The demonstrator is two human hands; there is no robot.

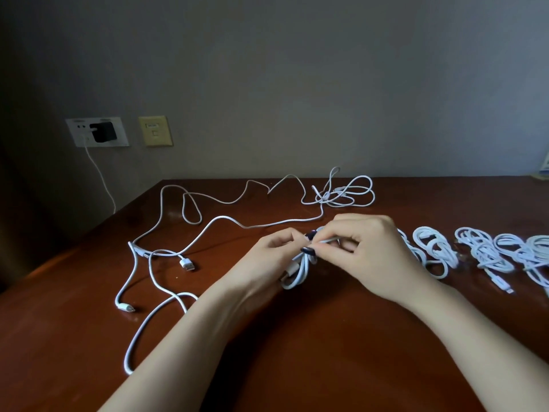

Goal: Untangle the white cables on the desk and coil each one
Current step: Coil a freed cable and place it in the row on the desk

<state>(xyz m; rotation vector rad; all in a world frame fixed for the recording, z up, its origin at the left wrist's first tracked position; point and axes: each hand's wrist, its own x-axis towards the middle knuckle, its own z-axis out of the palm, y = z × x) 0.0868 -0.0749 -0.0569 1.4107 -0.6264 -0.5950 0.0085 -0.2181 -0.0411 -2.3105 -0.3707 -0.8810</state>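
Observation:
Both hands meet over the middle of the brown desk [297, 352]. My left hand [267, 260] grips a small white cable bundle [297, 272] whose loops hang below the fingers. My right hand [368, 248] pinches the free end of that same cable at the top of the bundle. Loose white cables [214, 221] sprawl across the left half of the desk, with a USB plug [187, 265] and a smaller plug [126, 307] lying free. A tangled knot of cable [344, 193] sits near the far edge.
Several coiled white cables [487, 257] lie in a row on the right of the desk. On the wall at left, a black charger [102, 131] sits in a white socket plate, its thin cable hanging down, next to a yellow plate [155, 130].

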